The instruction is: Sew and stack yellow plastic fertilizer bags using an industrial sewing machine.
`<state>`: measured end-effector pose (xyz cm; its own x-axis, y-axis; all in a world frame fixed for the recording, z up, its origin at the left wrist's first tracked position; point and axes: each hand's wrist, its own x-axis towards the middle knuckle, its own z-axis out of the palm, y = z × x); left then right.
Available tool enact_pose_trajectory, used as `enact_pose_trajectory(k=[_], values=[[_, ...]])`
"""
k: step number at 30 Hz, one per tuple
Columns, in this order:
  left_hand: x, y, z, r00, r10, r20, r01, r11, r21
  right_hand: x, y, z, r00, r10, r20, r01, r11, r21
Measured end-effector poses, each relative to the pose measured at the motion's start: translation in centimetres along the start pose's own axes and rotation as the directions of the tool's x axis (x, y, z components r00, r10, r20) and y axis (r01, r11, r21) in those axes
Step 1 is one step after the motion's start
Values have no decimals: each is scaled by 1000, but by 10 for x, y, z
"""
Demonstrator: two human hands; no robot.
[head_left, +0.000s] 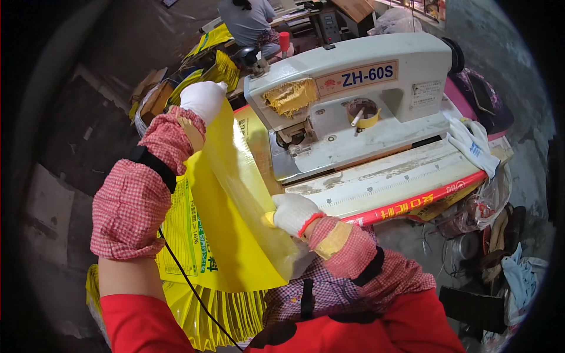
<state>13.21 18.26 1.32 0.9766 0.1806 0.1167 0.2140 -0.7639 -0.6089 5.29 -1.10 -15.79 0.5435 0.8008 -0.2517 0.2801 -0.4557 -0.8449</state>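
Your left hand (203, 99), white glove: closed on top edge of one yellow bag (235, 223), raised beside sewing machine (353, 100). Your right hand (294, 213), white glove: pinching same bag's lower edge at front of table (382, 179). One bag held, upright, between both hands. Stack of yellow bags (229, 315) below, count unclear. One spare white glove (474, 144) on table, right end. One other person (247, 20) beyond machine.

sewing mach. (365, 100) | spare gloves (474, 144) | seated person (247, 20) rear
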Motion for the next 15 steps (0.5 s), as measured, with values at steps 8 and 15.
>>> enact_pose_trajectory(k=[8, 15], values=[[33, 33, 64, 973, -207, -100, 172, 944, -281, 1, -36, 41, 941, -38, -335, 85, 988, 126], [-11, 85, 150, 947, 236, -220, -273, 949, -156, -70, 21, 28, 967, 29, -252, 63, 936, 347]])
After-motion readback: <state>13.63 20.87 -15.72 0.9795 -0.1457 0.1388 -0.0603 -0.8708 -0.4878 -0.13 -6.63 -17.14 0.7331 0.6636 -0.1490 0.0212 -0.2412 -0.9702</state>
